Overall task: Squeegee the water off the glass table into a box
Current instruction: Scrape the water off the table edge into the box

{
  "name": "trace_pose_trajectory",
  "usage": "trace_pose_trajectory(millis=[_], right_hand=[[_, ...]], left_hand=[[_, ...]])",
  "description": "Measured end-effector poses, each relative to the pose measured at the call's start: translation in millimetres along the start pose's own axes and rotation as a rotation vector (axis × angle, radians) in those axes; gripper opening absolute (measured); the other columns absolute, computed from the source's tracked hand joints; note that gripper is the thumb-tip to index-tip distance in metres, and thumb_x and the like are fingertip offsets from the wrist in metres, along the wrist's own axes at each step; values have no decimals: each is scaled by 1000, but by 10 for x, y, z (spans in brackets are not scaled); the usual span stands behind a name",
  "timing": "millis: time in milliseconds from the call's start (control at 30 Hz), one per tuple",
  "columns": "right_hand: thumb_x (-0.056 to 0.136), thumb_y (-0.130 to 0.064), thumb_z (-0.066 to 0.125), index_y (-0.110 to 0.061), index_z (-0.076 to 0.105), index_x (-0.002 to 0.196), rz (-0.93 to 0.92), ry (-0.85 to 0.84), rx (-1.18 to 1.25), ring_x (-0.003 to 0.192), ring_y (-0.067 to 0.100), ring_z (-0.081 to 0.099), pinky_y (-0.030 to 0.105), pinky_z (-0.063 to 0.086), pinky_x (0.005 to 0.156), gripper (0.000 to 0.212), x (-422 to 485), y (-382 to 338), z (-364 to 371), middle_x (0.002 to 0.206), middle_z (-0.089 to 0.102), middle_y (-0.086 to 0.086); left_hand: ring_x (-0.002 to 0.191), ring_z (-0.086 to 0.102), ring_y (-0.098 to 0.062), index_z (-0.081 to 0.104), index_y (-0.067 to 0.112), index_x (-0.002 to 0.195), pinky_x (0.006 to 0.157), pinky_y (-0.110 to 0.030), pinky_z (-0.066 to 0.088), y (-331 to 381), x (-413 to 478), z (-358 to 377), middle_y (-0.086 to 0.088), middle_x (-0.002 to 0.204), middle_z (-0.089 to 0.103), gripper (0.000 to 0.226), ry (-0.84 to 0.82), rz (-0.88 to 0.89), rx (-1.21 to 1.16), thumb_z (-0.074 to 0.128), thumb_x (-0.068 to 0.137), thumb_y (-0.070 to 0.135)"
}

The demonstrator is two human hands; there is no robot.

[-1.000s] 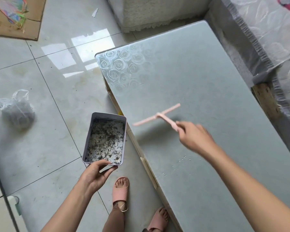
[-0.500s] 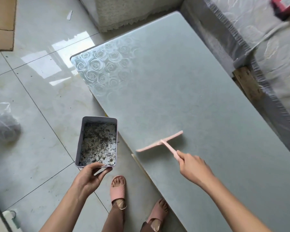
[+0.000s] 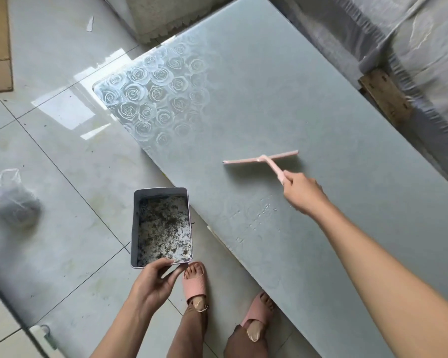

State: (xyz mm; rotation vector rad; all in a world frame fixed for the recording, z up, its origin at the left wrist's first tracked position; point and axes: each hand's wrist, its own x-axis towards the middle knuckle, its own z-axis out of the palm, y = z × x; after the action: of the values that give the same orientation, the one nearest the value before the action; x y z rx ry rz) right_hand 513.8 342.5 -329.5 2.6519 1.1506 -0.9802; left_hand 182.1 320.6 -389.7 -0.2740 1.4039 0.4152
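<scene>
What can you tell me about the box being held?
The box is a shallow rectangular tray with rounded corners, a pale rim and grey walls. Its whitish bottom holds dark specks. It is open side up over the tiled floor, beside the glass table. The left hand grips its near short end; whether it touches the table is unclear.

A home living room; glossy tiled floor; rose-patterned glass table; plastic-covered sofa beside it

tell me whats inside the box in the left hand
The box holds dark crumbly specks scattered over a pale bottom. Whether water lies there cannot be told. The left hand grips the near rim, its thumb covering a small strip there.
</scene>
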Motion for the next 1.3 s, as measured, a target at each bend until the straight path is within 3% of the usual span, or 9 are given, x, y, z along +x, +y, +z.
trace_pose_trajectory(millis=[267, 333, 467, 600, 767, 933, 1133, 1233, 1300], right_hand=[[99, -28, 32, -21, 48, 130, -1, -94, -80, 102, 39, 58, 41, 47, 80, 35, -957, 664, 461, 113, 65, 13], [98, -29, 36, -26, 52, 131, 12, -98, -36, 107, 36, 57, 37, 46, 84, 36, -884, 683, 287, 119, 64, 9], [97, -28, 44, -26, 61, 124, 30, 96, 89, 105, 37, 59, 35, 46, 86, 33, -462, 805, -203, 120, 64, 13], [94, -21, 37, -17, 62, 103, 138, 54, 44, 74, 30, 56, 30, 48, 65, 27, -58, 937, -381, 84, 61, 14], [96, -17, 31, -23, 34, 136, 150, -66, 100, 71, 27, 65, 25, 42, 47, 40, -549, 939, 368, 97, 64, 16], [94, -20, 31, -34, 16, 146, 58, -250, 207, 94, 35, 63, 41, 55, 77, 56, -1268, 874, 715, 110, 60, 18], [101, -25, 26, -31, 35, 141, -191, -143, 127, 93, 38, 62, 38, 52, 76, 42, -1041, 1667, -114, 116, 61, 18], [102, -34, 25, -24, 45, 123, -220, -194, 29, 69, 27, 56, 27, 44, 54, 30, -834, 2377, -369, 99, 58, 10], [100, -42, 30, -24, 46, 115, -163, -257, -11, 73, 24, 53, 28, 40, 60, 28, -694, 2850, -408, 93, 57, 3]], left_hand=[[86, 57, -47, 51, -5, 76, 64, -42, 53, -326, -55, -43, -24, 70, 64, 17, 20, 8, 2, 40, 85, -14], [91, 56, -47, 51, -4, 78, 65, -44, 54, -409, -78, -37, -24, 82, 62, 16, 14, 11, -26, 40, 85, -15], [91, 56, -46, 50, -3, 80, 65, -43, 54, -561, -115, 2, -23, 92, 56, 16, 3, 21, -40, 40, 86, -14], [95, 55, -46, 49, -3, 78, 64, -43, 54, -765, -111, 69, -24, 95, 55, 17, 6, 48, -44, 40, 86, -14], [109, 53, -47, 49, -3, 82, 68, -41, 55, -1024, -94, 119, -27, 119, 48, 14, -13, 25, -120, 39, 87, -12], [79, 62, -47, 45, 1, 72, 67, -37, 56, -1334, -145, 229, -24, 112, 49, 21, 18, 74, -150, 38, 90, -7], [52, 66, -41, 44, 6, 72, 58, -32, 56, -1628, -295, 463, -19, 95, 53, 23, 14, 107, -222, 39, 92, -4], [69, 66, -43, 45, 3, 75, 60, -33, 56, -1739, -323, 524, -21, 107, 50, 21, 13, 116, -225, 38, 92, -5], [93, 57, -43, 46, 2, 77, 59, -36, 56, -1790, -326, 569, -21, 117, 43, 19, 13, 128, -238, 37, 92, -5]])
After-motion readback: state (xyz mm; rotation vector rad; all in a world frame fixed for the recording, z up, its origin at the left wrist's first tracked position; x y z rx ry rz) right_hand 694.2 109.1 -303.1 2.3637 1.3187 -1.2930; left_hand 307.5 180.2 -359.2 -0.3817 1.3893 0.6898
